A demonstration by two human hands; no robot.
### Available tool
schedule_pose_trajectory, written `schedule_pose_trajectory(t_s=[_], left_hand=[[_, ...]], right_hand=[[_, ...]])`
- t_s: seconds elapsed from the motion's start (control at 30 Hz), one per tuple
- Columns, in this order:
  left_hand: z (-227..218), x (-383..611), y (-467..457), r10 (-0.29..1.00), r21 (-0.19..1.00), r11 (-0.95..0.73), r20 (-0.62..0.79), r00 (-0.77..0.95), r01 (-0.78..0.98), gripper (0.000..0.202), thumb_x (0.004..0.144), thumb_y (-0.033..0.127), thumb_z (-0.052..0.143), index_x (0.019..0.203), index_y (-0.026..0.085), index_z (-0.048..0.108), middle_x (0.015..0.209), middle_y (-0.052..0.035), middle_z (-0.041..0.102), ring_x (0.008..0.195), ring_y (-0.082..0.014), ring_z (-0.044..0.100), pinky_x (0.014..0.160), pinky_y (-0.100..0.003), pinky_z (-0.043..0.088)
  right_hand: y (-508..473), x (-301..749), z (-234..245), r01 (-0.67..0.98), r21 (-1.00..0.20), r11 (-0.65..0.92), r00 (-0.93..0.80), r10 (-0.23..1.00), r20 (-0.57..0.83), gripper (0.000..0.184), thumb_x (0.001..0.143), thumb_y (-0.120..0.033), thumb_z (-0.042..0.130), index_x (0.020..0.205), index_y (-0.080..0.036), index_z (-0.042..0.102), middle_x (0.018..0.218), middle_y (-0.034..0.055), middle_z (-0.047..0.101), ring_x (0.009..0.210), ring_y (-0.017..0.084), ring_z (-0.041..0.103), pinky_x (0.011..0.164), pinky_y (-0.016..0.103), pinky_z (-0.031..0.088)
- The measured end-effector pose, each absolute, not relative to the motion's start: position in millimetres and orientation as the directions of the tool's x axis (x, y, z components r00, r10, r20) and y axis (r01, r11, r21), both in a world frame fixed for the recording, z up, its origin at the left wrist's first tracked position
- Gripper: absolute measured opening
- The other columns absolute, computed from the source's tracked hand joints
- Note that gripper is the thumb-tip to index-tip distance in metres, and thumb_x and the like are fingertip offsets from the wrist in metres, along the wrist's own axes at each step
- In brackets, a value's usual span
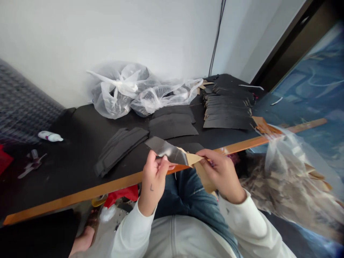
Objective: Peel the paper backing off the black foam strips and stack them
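My left hand (155, 175) is closed on a thin black sheet piece (173, 152) with a shiny face, thumb on the near edge. Tan backing paper (192, 158) is partly lifted from its right end, and part of it hangs down over my lap. My right hand (225, 173) pinches that paper between thumb and fingers. Both hands are just above the front edge of the black table (77, 150). Beyond them lie flat black pieces (173, 127), a fanned stack of black pieces (122, 147), and overlapping rows of more (228, 111).
Clear plastic bags (118, 89) stand against the wall. A white bottle (50, 136) and a small bladed tool (32, 165) lie at left. At right, a clear bag full of tan paper scraps (295, 190) hangs by the table's wooden edge (107, 189). Another person's arm (85, 238) shows lower left.
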State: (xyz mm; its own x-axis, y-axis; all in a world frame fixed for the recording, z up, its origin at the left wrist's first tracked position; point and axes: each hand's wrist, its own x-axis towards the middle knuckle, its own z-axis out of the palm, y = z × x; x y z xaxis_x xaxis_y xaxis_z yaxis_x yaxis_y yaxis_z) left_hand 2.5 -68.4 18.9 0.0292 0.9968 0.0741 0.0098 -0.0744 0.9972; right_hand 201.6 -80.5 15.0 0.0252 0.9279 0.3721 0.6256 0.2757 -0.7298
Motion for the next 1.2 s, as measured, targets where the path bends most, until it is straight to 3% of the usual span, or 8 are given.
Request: schedule_pose_trajectory(t_s=[0.27,0.47,0.67,0.73,0.8,0.93,1.1,1.2], left_hand=[[25,-11,-59,0.991,0.998,0.051,-0.046,0.126,-0.035,0.035,0.087,0.041,0.063,0.111,0.018,0.053,0.066,0.0024,0.066,0.070,-0.0216,0.076,0.063,-0.027,0.061],[27,-18,-59,0.983,0.995,0.092,-0.084,0.164,-0.044,0.030,0.089,0.042,0.061,0.102,0.016,0.053,0.066,-0.0032,0.071,0.074,-0.0229,0.077,0.068,-0.032,0.063],[24,-27,-61,0.999,0.999,0.045,-0.045,-0.001,-0.025,0.034,0.084,0.040,0.065,0.107,0.016,0.057,0.066,0.0036,0.064,0.067,-0.0188,0.074,0.059,-0.026,0.061],[25,-28,-62,0.999,0.999,0.020,-0.021,-0.043,-0.031,0.039,0.082,0.039,0.068,0.112,0.017,0.058,0.067,0.0044,0.063,0.065,-0.0174,0.072,0.057,-0.024,0.060],[27,-25,-64,0.999,0.999,0.017,-0.018,-0.028,-0.032,0.039,0.081,0.038,0.069,0.112,0.017,0.059,0.068,0.0036,0.064,0.064,-0.0164,0.071,0.058,-0.023,0.059],[28,-15,-69,0.998,0.999,0.003,-0.001,0.055,-0.043,0.037,0.084,0.036,0.068,0.116,0.018,0.060,0.075,0.0009,0.070,0.067,-0.0154,0.071,0.068,-0.026,0.061],[22,-10,-75,0.993,0.999,-0.013,0.019,0.117,-0.048,0.031,0.092,0.035,0.061,0.119,0.020,0.059,0.082,-0.0006,0.072,0.072,-0.0143,0.071,0.073,-0.026,0.061],[20,-10,-77,0.991,0.999,-0.006,0.013,0.131,-0.050,0.026,0.092,0.035,0.060,0.112,0.019,0.060,0.082,-0.0003,0.070,0.073,-0.0137,0.071,0.074,-0.026,0.061]], right_hand=[[-77,208,19,0.475,-0.846,0.242,0.079,0.946,0.315,0.022,0.090,-0.038,0.054,0.076,-0.023,0.063,0.066,-0.0018,0.060,0.062,0.015,0.051,0.058,0.026,0.034],[-69,202,7,-0.010,-0.989,0.144,0.188,0.972,0.140,0.036,0.087,-0.050,0.055,0.066,-0.021,0.055,0.056,-0.0024,0.051,0.053,0.013,0.043,0.051,0.025,0.031],[-57,214,5,-0.413,-0.866,0.280,0.503,0.863,0.039,0.034,0.073,-0.054,0.056,0.062,-0.022,0.054,0.057,-0.0027,0.051,0.050,0.015,0.053,0.048,0.028,0.044],[-60,217,11,-0.349,-0.885,0.307,0.580,0.813,0.054,0.047,0.072,-0.067,0.052,0.060,-0.022,0.054,0.059,-0.0015,0.054,0.050,0.016,0.057,0.049,0.031,0.047],[-67,213,18,-0.117,-0.958,0.261,0.577,0.803,0.148,0.049,0.073,-0.067,0.058,0.059,-0.021,0.054,0.065,0.0004,0.061,0.055,0.016,0.061,0.052,0.029,0.048],[-84,187,28,0.387,-0.884,0.261,0.341,0.851,0.400,0.026,0.080,-0.032,0.071,0.068,-0.023,0.049,0.091,0.0028,0.075,0.062,0.013,0.064,0.057,0.025,0.048],[-84,166,27,0.486,-0.803,0.345,0.162,0.867,0.471,0.028,0.084,-0.031,0.070,0.075,-0.025,0.044,0.104,0.0037,0.077,0.065,0.013,0.069,0.056,0.024,0.048],[-80,164,24,0.472,-0.804,0.361,0.129,0.874,0.468,0.032,0.084,-0.034,0.071,0.073,-0.025,0.043,0.095,0.0022,0.078,0.073,0.016,0.072,0.061,0.025,0.050]])
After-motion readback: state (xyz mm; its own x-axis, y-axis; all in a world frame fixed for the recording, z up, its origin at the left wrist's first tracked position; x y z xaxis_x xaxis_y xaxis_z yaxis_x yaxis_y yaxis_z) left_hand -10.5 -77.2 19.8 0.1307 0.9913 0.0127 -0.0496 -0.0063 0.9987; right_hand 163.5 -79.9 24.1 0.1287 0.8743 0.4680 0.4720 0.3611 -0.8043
